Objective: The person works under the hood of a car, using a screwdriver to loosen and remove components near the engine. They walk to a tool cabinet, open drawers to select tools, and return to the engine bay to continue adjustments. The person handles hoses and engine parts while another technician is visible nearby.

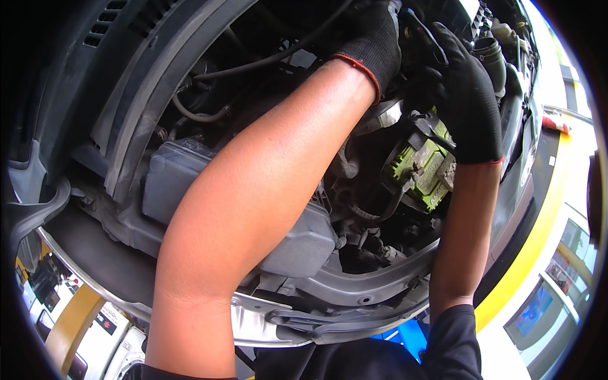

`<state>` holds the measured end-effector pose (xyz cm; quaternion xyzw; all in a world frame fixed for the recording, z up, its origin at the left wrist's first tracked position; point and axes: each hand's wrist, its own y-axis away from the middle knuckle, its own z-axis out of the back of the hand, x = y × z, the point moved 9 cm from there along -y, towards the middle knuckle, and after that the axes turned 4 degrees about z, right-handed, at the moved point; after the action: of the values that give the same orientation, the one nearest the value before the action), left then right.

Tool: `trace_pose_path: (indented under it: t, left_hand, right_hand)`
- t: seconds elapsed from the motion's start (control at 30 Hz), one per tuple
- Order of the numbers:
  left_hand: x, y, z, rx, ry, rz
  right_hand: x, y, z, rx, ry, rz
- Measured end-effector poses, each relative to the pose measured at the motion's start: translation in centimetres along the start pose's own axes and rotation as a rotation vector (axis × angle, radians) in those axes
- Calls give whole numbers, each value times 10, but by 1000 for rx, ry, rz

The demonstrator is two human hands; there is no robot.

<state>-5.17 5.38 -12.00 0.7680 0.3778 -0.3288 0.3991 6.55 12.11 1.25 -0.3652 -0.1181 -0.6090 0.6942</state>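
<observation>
My left hand (pixel 370 47), in a black glove with a red cuff, reaches to the top of the engine bay with curled fingers; what they grip is hidden. My right hand (pixel 468 104), also gloved, has its fingers curved around a slim dark tool (pixel 424 38) with a blue streak, beside the left hand. Below the right hand sits a green-topped battery (pixel 418 177) with a clamp. A ribbed tube end (pixel 487 52) is just beside my right fingers.
A grey plastic box (pixel 297 250) lies under my left forearm. Hoses (pixel 247 69) cross the left side. The car's front edge (pixel 266 316) curves along the bottom; a yellow band (pixel 519 253) and windows show at the right, other vehicles at the lower left.
</observation>
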Motion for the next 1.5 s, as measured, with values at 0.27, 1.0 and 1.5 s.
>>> trace_pose_path:
  t: [0.27,1.0,1.5]
  left_hand:
    - [5,-3,-3,-20,29,7]
    - [5,0,-1,-116,-125,-27]
    - [4,2,-3,-15,21,64]
  right_hand:
    - [-15,11,-18,-115,85,-453]
    - [-19,10,-14,-183,-24,-527]
    - [-38,16,-20,-66,-451,-594]
